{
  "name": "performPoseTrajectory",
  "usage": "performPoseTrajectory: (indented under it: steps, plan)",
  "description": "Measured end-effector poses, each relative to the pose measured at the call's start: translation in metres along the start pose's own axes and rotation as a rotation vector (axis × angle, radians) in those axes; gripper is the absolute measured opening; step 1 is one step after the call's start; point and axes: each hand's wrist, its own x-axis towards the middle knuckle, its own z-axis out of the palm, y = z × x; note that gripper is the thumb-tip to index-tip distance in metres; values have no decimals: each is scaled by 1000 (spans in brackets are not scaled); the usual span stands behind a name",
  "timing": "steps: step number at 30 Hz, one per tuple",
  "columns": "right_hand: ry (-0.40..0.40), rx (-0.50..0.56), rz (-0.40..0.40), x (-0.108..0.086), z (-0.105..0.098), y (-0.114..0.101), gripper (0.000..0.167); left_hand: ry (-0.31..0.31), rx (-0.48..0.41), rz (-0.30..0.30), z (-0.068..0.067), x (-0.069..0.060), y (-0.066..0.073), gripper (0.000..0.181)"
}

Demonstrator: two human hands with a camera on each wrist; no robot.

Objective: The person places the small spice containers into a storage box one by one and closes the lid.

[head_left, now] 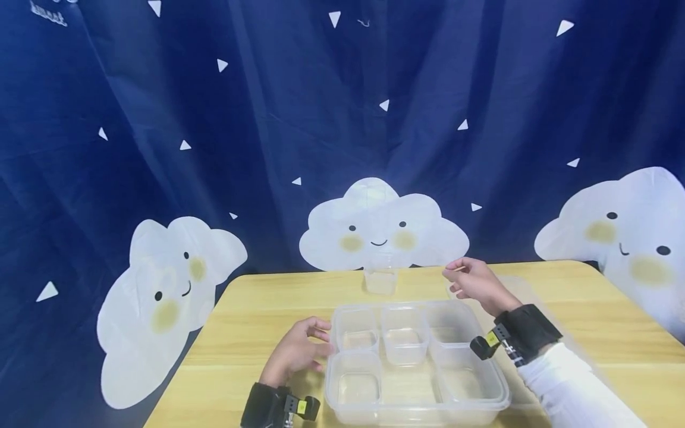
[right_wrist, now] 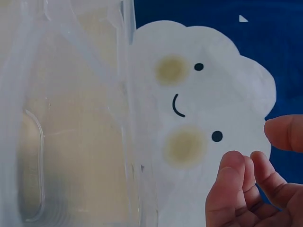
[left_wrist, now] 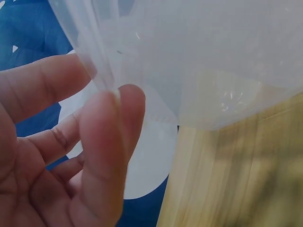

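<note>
A large clear plastic container (head_left: 417, 411) stands at the front of the table, with several small clear boxes (head_left: 353, 380) inside it. My left hand (head_left: 299, 348) is at the container's left side, its loosely bent fingertips at the wall. In the left wrist view, the thumb and a finger (left_wrist: 135, 106) overlap the clear wall's edge; a firm grip does not show. My right hand (head_left: 476, 285) hovers above the table beyond the container's far right corner, fingers bent and nothing visible between them. Another small clear box (head_left: 381, 280) sits behind the container.
A flat clear lid (head_left: 516, 291) lies on the wooden table (head_left: 251, 309) to the right, partly under my right arm. Beyond the table's back edge hangs a dark blue curtain (head_left: 321, 119) printed with clouds and white triangles.
</note>
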Motion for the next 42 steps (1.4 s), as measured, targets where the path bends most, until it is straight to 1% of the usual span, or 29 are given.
performPoseTrajectory:
  steps: [4,13,22,27,33,42]
  plan:
    - [-15,-19,26,8,3,-3,35,1,-2,2,0,0,0,43]
    - [-36,-52,48,25,11,-7,34,9,15,12,2,0,0,44]
    - [-76,-18,51,37,17,-7,29,3,22,13,5,2,0,42]
    - [-84,-15,73,47,24,-5,28,6,23,13,3,1,-1,42]
    - [-120,0,102,57,29,-1,25,1,11,3,3,0,-3,40]
    - [-162,1,107,70,35,-7,25,2,5,1,2,3,-1,42]
